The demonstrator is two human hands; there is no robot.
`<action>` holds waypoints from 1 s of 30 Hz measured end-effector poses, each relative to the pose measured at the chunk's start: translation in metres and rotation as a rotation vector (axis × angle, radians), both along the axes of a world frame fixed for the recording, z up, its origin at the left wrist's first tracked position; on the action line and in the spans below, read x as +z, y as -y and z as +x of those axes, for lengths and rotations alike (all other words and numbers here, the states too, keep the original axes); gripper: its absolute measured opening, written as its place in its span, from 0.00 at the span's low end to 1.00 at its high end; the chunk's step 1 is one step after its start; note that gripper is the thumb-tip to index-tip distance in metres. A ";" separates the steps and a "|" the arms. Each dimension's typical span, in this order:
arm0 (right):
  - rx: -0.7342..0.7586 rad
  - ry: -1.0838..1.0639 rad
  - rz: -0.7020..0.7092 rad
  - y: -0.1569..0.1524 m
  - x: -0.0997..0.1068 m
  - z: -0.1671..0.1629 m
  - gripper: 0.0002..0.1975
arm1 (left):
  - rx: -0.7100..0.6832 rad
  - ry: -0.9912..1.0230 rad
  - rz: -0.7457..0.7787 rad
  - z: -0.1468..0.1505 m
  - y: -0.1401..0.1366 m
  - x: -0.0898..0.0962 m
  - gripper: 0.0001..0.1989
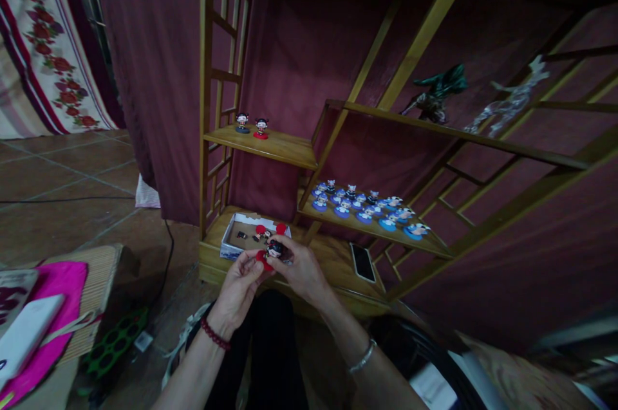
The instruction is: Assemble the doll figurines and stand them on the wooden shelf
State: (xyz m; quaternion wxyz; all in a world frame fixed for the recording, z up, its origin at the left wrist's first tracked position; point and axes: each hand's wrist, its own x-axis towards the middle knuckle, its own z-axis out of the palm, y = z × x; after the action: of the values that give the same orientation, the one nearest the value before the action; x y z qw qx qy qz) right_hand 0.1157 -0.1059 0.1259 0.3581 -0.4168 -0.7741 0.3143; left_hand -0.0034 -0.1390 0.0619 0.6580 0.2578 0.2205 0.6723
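Note:
Between my two hands is a small black-haired figurine [275, 248] with a red round base [264, 260]. My left hand [240, 288] pinches the red base, and my right hand [300, 266] grips the figure near its head. Just beyond them on the low shelf, a shallow open box [230, 244] holds several figurine parts, with red discs among them. Two similar figurines stand on the upper left shelf: one on a dark base [242, 123], the other on a red base [261, 129].
Several blue and purple figurines [343, 207] fill the middle shelf [425, 244]. A phone [362, 262] lies on the low board to the right. Higher up stand a dark green statue [437, 93] and a clear one [509, 98]. A low table [103, 281] is at left.

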 end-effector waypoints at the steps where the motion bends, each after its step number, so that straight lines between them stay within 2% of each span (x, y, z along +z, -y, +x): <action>1: -0.020 -0.003 -0.002 0.001 -0.001 -0.001 0.15 | 0.011 -0.010 0.003 0.000 0.000 0.001 0.10; 8: -0.082 -0.041 -0.005 0.004 -0.003 -0.004 0.16 | 0.027 -0.053 0.019 -0.001 0.000 0.005 0.09; 17: 0.035 0.000 0.006 0.004 0.000 0.002 0.13 | -0.025 -0.021 0.003 -0.002 0.002 -0.001 0.08; 25: 0.081 -0.021 0.026 0.004 0.008 0.004 0.14 | -0.021 -0.012 0.018 -0.001 0.001 0.007 0.10; 30: 0.132 -0.054 -0.034 -0.002 0.009 0.005 0.17 | -0.021 -0.041 0.040 -0.002 0.001 0.010 0.11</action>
State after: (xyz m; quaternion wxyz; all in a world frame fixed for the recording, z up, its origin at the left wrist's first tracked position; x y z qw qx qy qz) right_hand 0.1205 -0.1043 0.1349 0.3502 -0.3621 -0.7846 0.3615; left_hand -0.0056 -0.1395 0.0720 0.6552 0.2869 0.2176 0.6641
